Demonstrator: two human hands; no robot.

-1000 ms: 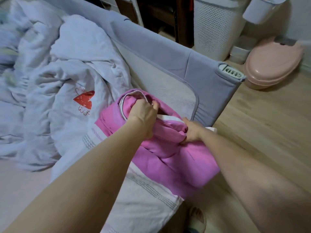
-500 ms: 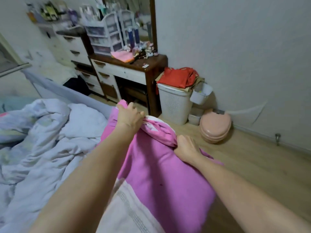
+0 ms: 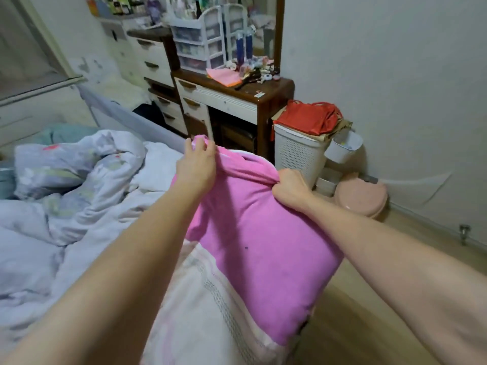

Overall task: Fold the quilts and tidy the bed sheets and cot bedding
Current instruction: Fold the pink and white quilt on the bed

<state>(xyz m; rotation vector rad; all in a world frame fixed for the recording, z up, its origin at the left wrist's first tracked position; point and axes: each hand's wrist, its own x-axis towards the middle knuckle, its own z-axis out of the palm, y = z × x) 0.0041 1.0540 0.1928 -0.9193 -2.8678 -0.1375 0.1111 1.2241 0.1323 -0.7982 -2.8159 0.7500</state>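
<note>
Lifted higher now, one pink blanket (image 3: 263, 246) hangs gripped by two hands, left (image 3: 196, 168) and right (image 3: 290, 189).

Your left hand (image 3: 196, 167) pinches the top edge of the pink blanket (image 3: 266, 241), and your right hand (image 3: 288, 189) grips a bunched fold of it. A white striped sheet (image 3: 210, 312) hangs below the blanket. The crumpled quilt (image 3: 79, 177) lies on the bed to your left. Across the floor, a red bag (image 3: 308, 119) sits on the white laundry basket (image 3: 295, 154) beside the dressing table (image 3: 274, 86).
</note>
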